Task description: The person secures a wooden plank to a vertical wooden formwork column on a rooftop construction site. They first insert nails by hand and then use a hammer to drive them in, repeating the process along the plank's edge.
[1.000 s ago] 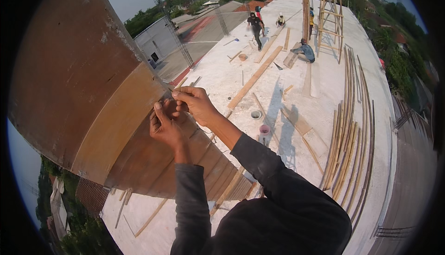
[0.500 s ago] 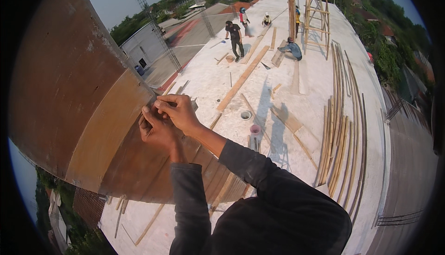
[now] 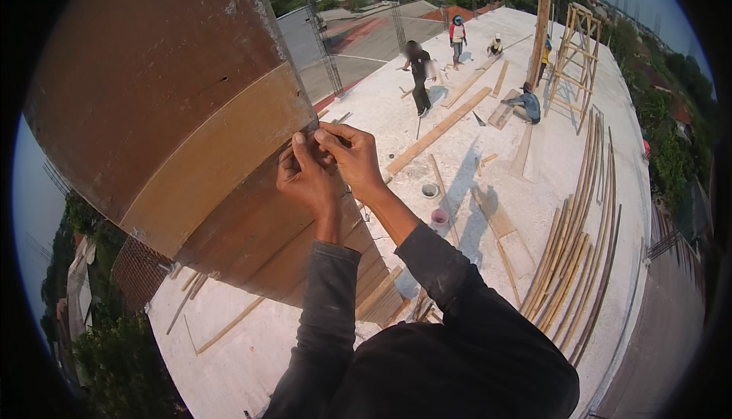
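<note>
A tall curved brown panel (image 3: 164, 53), crossed by a lighter tan band (image 3: 221, 144), rises at the left. Both my hands meet at its right edge, just below the end of that band. My left hand (image 3: 309, 179) has thumb and fingers pinched together against the edge. Close beside it, my right hand (image 3: 357, 158) also pinches with thumb and forefinger, fingertips near the left thumb. Whatever sits between the fingertips is too small and too covered to make out. Below my hands the panel's lower part shows several seams.
A white slab spreads below, with long bamboo poles (image 3: 568, 266) at the right and a plank (image 3: 438, 131) ahead. Two buckets (image 3: 439, 218) stand near my right forearm. Several people are farther off, including a walking person in black (image 3: 419, 76). A bamboo scaffold (image 3: 576, 61) stands behind.
The view has swung left, so panel and hands appear farther right. Both hands remain pinched at the panel's edge. The person in black has changed stance.
</note>
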`<act>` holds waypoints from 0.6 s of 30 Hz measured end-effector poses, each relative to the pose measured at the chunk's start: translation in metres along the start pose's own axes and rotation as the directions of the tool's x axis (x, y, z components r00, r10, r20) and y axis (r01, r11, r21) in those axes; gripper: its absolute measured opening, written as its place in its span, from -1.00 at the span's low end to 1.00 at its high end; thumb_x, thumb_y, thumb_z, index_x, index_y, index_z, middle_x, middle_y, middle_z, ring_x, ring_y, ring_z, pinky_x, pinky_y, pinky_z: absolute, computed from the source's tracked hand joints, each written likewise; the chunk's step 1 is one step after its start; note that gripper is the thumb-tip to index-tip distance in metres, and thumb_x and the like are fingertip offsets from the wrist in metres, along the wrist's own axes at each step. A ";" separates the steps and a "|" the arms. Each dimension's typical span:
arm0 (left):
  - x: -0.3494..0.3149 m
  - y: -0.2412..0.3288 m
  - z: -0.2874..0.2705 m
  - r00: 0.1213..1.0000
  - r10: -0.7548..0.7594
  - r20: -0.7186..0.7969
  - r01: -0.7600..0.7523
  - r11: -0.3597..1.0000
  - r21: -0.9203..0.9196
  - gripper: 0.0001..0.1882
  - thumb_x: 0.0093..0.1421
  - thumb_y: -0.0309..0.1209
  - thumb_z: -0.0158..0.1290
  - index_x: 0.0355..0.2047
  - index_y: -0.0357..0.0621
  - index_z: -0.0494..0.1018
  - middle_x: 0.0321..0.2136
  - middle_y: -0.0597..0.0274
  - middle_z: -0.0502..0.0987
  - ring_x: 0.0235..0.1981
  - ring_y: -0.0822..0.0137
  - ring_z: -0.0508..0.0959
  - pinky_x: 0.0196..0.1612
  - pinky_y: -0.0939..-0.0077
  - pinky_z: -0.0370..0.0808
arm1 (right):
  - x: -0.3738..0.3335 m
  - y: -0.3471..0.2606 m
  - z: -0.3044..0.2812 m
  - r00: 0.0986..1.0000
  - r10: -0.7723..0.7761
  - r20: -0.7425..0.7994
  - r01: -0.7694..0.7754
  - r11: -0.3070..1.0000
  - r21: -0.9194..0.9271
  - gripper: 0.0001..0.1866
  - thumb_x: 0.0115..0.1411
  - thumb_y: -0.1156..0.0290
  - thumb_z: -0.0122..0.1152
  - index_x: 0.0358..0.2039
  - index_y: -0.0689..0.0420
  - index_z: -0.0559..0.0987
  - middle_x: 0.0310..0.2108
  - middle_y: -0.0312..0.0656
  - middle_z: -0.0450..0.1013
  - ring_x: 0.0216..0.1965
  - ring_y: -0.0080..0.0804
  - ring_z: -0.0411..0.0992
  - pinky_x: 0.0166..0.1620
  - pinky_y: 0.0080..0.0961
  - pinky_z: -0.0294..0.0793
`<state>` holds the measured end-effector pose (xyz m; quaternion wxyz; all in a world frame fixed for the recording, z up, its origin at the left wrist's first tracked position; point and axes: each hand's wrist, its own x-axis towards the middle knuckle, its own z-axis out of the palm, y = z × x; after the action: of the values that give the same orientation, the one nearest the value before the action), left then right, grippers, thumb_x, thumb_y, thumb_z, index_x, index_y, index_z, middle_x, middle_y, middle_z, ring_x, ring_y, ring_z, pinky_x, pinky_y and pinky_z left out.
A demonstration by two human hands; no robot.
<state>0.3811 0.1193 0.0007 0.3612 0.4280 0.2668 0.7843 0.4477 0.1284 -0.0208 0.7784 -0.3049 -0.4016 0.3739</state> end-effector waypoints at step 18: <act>0.005 -0.001 -0.004 1.000 0.009 -0.011 -0.008 0.997 0.083 -0.71 0.43 -0.33 0.21 -0.27 -0.40 0.62 -0.47 0.24 0.65 -0.48 0.58 0.56 -0.48 0.59 0.53 | -0.002 -0.012 0.010 0.995 -0.086 -0.049 0.073 0.973 -0.220 -0.65 0.34 0.26 0.45 -0.06 0.31 0.75 -0.42 -0.35 0.58 -0.41 -0.71 0.41 -0.36 -0.68 0.40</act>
<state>0.3767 0.1231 0.0003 0.3384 0.4392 0.2994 0.7765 0.4425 0.1218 -0.0075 0.7658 -0.3830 -0.4293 0.2871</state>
